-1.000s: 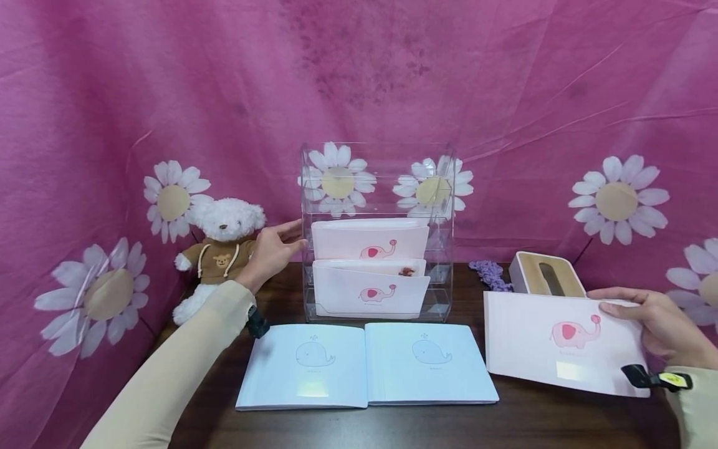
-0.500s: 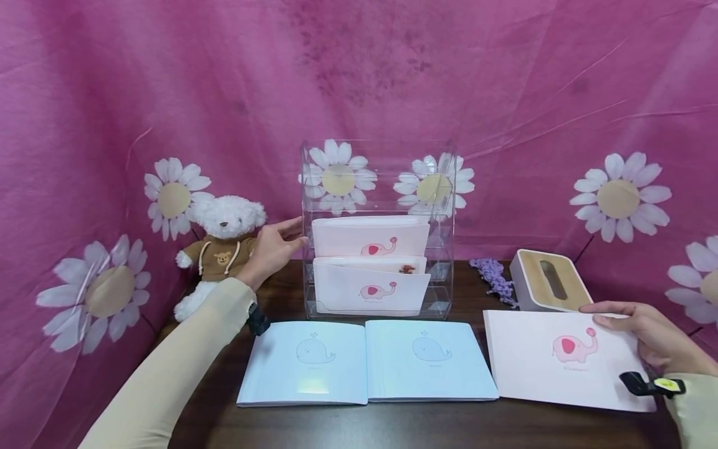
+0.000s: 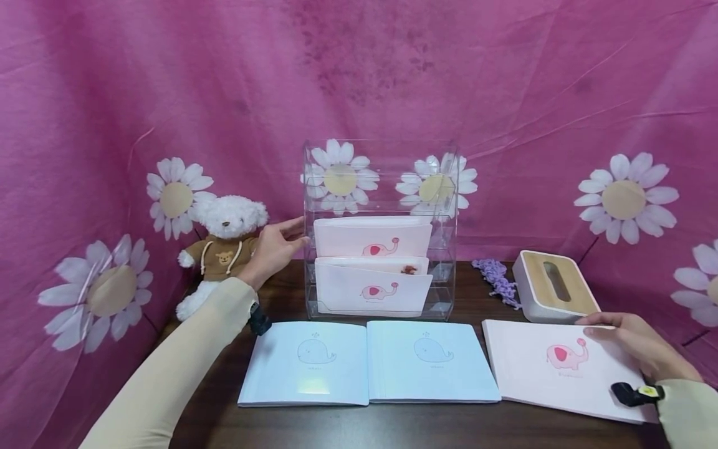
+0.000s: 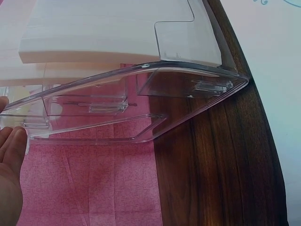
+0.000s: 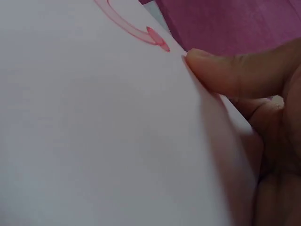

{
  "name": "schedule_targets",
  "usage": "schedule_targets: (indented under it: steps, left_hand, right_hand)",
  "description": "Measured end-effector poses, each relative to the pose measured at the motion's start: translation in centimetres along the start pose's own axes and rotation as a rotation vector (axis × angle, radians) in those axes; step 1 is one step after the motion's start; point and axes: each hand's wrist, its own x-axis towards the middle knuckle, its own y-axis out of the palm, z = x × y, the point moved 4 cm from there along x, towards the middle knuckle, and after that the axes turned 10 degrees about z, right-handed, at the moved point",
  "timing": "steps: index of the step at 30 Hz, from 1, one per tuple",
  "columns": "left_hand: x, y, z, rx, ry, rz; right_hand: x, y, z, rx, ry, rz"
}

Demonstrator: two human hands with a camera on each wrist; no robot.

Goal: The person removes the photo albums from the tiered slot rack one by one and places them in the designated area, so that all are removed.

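My right hand point(image 3: 634, 343) pinches the right edge of a pale pink booklet point(image 3: 561, 386) with a printed elephant, which lies low at the table's right side. In the right wrist view the thumb point(image 5: 230, 70) presses on its cover, and the other fingers are partly hidden along the edge. At the left side of a clear acrylic rack point(image 3: 443, 299), my left hand point(image 3: 272, 252) grips the side panel. Two more pink elephant booklets point(image 3: 373, 287) stand in the rack's lower tiers. Two light blue whale booklets point(image 3: 303, 374) lie side by side in front.
A white teddy bear point(image 3: 224, 255) in a brown hoodie sits left of the rack, behind the left forearm. To the right are a purple crocheted piece point(image 3: 496, 280) and a wooden-topped tissue box point(image 3: 555, 287). A pink flowered cloth point(image 3: 516, 93) hangs behind the dark wooden table point(image 3: 314, 427).
My right hand has lowered the pink booklet toward the table, bringing it beside the blue ones and showing more of the tissue box. My left hand has stayed at the rack.
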Motion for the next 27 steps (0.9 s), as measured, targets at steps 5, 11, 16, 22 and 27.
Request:
schedule_targets:
  steps: [5,11,16,22,27]
  left_hand:
    - [0.1,0.1,0.0,0.006,-0.008,0.002]
    - [0.1,0.1,0.0,0.001,-0.002,-0.003]
    - [0.1,0.2,0.1,-0.015,0.004,-0.002]
    - [0.1,0.3,0.0,-0.016,0.0,-0.004]
    - [0.2,0.2,-0.1,-0.015,0.002,-0.009]
  right_hand:
    - [0.2,0.2,-0.1,-0.161,-0.008,-0.102]
    - [0.5,0.4,0.2,-0.296,0.02,-0.198]
    - [0.3,0.8,0.4,-0.381,0.056,-0.271]
    - [-0.1,1.0,-0.4,-0.299,0.137,-0.355]
    - [0.5,0.8,-1.3,-0.189,0.203,-0.366]
